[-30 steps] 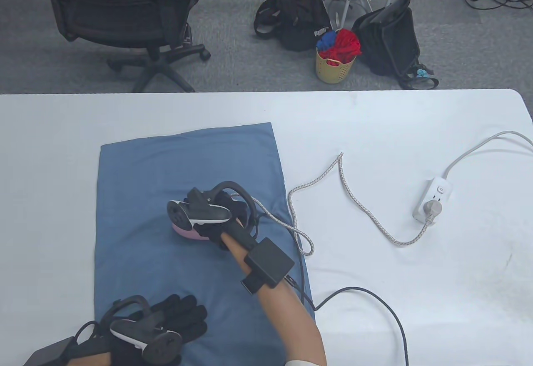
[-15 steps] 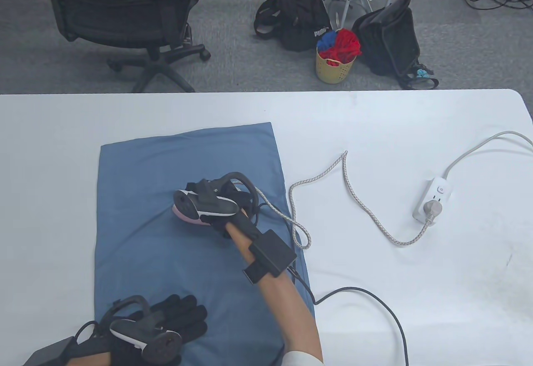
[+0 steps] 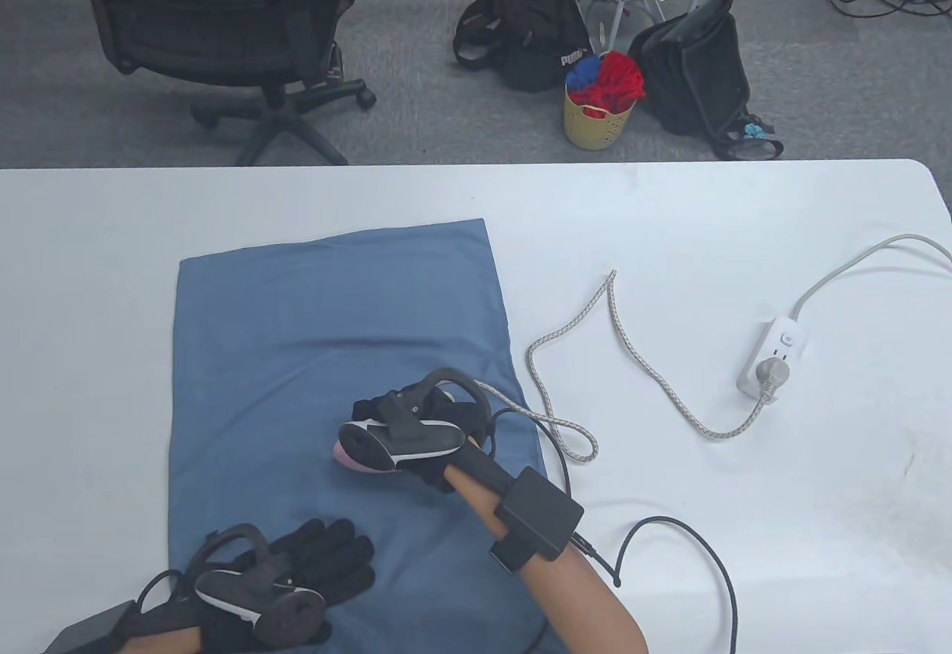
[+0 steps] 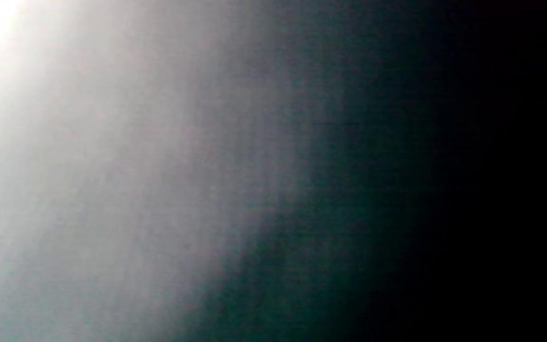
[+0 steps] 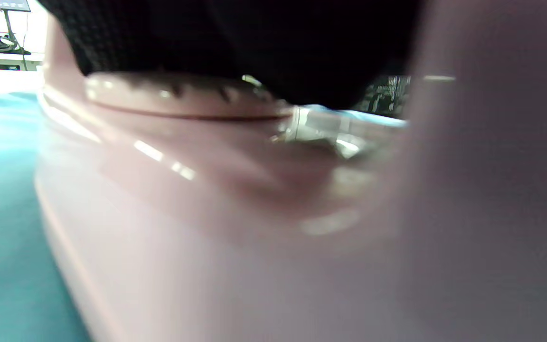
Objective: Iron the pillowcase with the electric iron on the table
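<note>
A blue pillowcase (image 3: 297, 356) lies flat on the white table (image 3: 669, 237). My right hand (image 3: 416, 431) grips the pink electric iron (image 3: 349, 457), which rests on the pillowcase's near right part. The iron fills the right wrist view (image 5: 207, 213), with my gloved fingers (image 5: 235, 42) over its handle. My left hand (image 3: 320, 565) lies flat with fingers spread on the pillowcase's near left corner and presses it down. The iron's braided cord (image 3: 639, 356) runs to a plug in the power strip (image 3: 777, 356). The left wrist view is only a blur.
The white power strip sits at the right with its grey cable (image 3: 855, 267) going off the right edge. A black glove cable (image 3: 692, 550) loops on the table near my right forearm. Beyond the far edge are an office chair (image 3: 223, 29), bags and a yellow basket (image 3: 599, 114).
My right hand has slid the iron toward me and to the right across the pillowcase. The braided cord's loop shifted with it. My left hand stays in place.
</note>
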Demonstrator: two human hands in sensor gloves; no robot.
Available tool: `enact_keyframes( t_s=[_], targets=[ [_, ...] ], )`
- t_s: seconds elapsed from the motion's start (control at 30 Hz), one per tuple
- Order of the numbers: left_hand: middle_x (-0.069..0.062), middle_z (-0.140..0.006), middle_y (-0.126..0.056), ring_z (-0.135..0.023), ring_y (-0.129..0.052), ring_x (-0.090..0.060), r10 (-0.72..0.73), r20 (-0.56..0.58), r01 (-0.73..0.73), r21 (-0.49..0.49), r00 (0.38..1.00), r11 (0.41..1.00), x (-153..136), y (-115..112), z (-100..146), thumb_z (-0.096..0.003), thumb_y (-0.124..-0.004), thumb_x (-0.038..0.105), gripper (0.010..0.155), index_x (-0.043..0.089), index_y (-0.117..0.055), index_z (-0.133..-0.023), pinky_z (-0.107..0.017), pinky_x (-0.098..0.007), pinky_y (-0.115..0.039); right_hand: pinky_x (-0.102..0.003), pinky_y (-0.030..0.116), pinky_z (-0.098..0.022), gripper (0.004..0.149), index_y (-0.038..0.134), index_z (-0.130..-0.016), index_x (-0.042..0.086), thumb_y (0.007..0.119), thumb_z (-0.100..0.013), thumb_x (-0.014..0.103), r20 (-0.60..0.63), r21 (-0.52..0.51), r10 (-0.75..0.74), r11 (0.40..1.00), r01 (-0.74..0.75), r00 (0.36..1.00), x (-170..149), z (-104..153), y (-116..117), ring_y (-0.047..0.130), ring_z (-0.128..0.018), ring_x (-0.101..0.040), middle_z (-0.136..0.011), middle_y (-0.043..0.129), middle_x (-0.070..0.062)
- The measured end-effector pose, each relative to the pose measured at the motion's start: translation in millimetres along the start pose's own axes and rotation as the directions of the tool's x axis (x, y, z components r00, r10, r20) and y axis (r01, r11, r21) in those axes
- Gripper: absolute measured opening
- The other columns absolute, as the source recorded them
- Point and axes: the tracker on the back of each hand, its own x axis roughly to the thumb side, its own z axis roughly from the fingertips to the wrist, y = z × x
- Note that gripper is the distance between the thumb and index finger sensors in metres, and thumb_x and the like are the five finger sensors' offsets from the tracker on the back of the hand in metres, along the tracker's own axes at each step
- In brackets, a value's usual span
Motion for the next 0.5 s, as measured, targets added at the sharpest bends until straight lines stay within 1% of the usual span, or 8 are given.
enact_keyframes(
  t_s=[0.23,0.37,0.5],
  targets=[
    [-0.001,-0.113,0.018,-0.102,0.013,-0.035,0.011,0.001,-0.011,-0.007,1.0,1.0,0.1,-0.6,-0.3,-0.0518,-0.045,0.059,0.075,0.036,0.004,-0.104,-0.076,-0.054,-0.004,-0.035,0.087,-0.029,0.036,0.084,-0.071,0.021,0.078,-0.042,0.04,-0.078,-0.012,0.006,1.0,-0.007,0.997,-22.2,-19.0,2.7,0.096,-0.018,-0.007,-0.039,0.091,0.006],
    [0.0,-0.113,0.019,-0.102,0.014,-0.035,0.021,0.005,-0.021,-0.012,1.0,1.0,-0.3,-0.9,-0.4,-0.0519,-0.045,0.059,0.075,0.036,0.005,-0.104,-0.076,-0.053,-0.003,-0.035,0.087,-0.03,0.036,0.084,-0.071,0.021,0.078,-0.041,0.04,-0.139,0.003,0.002,1.0,-0.001,0.99,-37.6,-32.9,4.1,0.096,-0.019,-0.007,-0.039,0.09,0.006],
    [0.0,-0.113,0.02,-0.102,0.014,-0.035,0.022,0.006,-0.022,-0.013,1.0,1.0,-0.3,-0.8,-0.4,-0.0519,-0.045,0.059,0.075,0.036,0.005,-0.104,-0.076,-0.053,-0.003,-0.035,0.087,-0.03,0.036,0.084,-0.071,0.021,0.078,-0.041,0.04,-0.171,-0.002,0.003,1.0,-0.003,0.985,-47.5,-41.9,5.3,0.096,-0.019,-0.007,-0.039,0.09,0.006]
  ],
)
